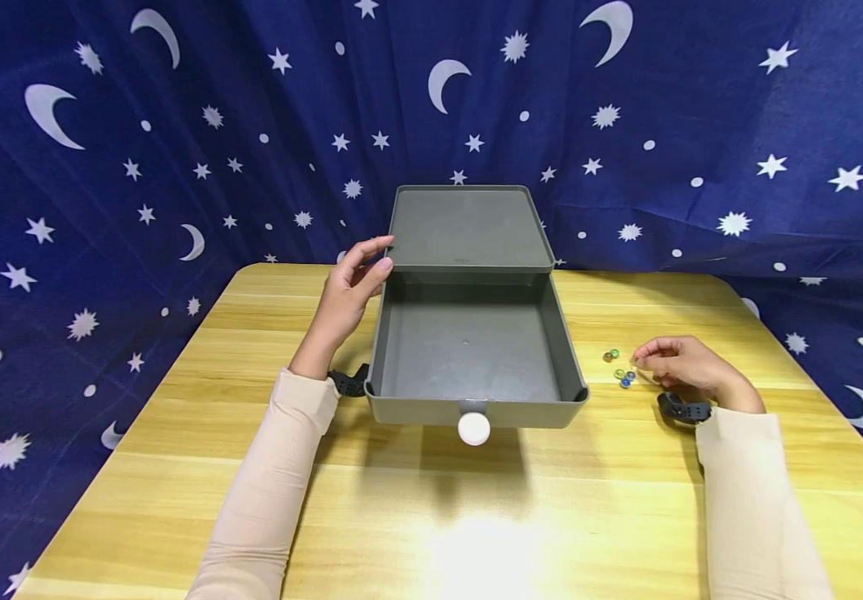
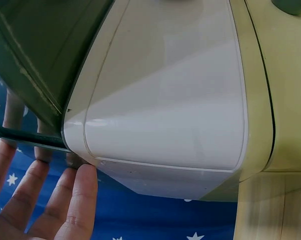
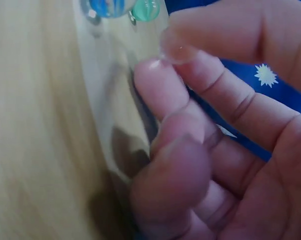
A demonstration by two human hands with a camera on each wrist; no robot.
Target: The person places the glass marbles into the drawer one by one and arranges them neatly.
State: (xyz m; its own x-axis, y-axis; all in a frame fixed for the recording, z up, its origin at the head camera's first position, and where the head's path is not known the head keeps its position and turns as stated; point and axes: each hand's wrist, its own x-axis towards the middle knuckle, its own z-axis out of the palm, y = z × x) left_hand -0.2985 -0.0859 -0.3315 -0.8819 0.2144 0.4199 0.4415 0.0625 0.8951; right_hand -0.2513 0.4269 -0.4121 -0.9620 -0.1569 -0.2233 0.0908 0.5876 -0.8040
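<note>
A grey drawer [image 1: 469, 367] with a white round knob [image 1: 474, 428] stands pulled out of a small grey-topped cabinet [image 1: 469, 225]. My left hand [image 1: 348, 292] rests against the cabinet's left side near its front corner; in the left wrist view its fingers [image 2: 83, 200] are straight along the edge. To the drawer's right lie several glass marbles: a brown marble [image 1: 608, 357], a green marble [image 1: 614, 353], a yellow-green marble [image 1: 619, 374] and blue ones. Just right of them, my right hand [image 1: 689, 367] pinches a small clear marble [image 3: 179, 50] between thumb and fingertip, mostly hidden by the fingers.
The wooden table [image 1: 589, 500] spreads out around the cabinet. Behind it hangs a dark blue curtain [image 1: 288, 108] printed with white moons and stars, close to the cabinet's back. A black band [image 1: 682, 408] sits on the right wrist.
</note>
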